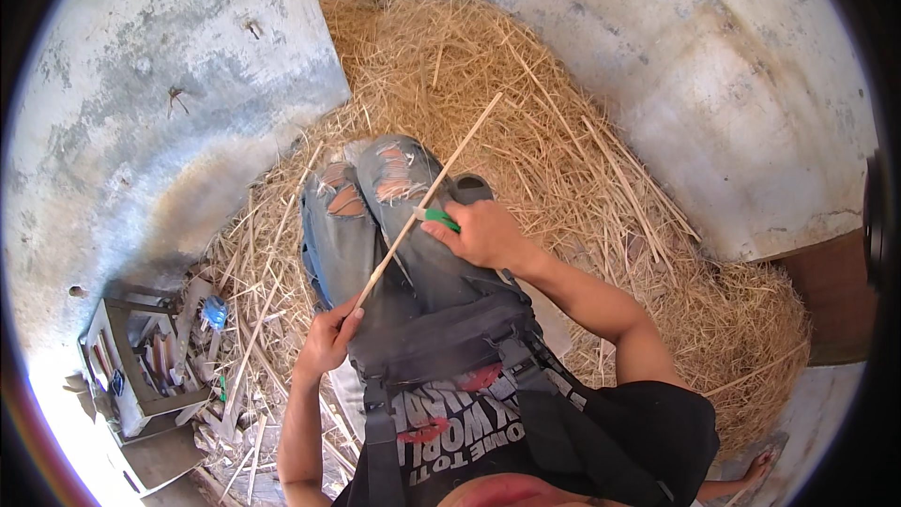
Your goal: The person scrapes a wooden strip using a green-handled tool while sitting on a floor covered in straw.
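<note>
My left hand point(328, 340) is closed on the lower end of a long, thin pale wooden strip point(395, 249). From there the strip slants up and to the right across my lap, its far end over the straw. My right hand point(488, 235) grips a green-handled knife point(439, 218). The knife's short light blade meets the strip about midway along it. Beneath both hands are my knees in torn grey jeans point(380, 197).
Loose straw point(450, 66) covers the floor ahead and to the right, with long wooden strips point(629, 188) on it. At left stands an open box-like frame point(141, 357) with scraps inside, near a blue plastic piece point(215, 312). A bare limb point(751, 471) shows at lower right. Plastered walls point(732, 113) rise on both sides.
</note>
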The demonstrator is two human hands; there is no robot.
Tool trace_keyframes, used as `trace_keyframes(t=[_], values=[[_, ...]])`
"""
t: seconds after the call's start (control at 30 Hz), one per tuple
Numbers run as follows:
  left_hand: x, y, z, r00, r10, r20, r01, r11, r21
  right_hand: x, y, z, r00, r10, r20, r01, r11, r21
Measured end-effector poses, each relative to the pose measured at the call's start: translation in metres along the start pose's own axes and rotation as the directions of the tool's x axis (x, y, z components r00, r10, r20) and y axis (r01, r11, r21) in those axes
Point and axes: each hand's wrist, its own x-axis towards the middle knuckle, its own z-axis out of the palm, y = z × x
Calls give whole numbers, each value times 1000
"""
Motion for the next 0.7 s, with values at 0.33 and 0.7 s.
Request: trace_keyframes(t=[0.33,0.7], values=[[1,2,-6,995,-81,57,83,996,-38,12,26,-38,981,146,-126,-130,983,126],[-8,15,-26,969,-197,152,209,975,-70,41,65,-62,923,326,-204,-297,941,162]])
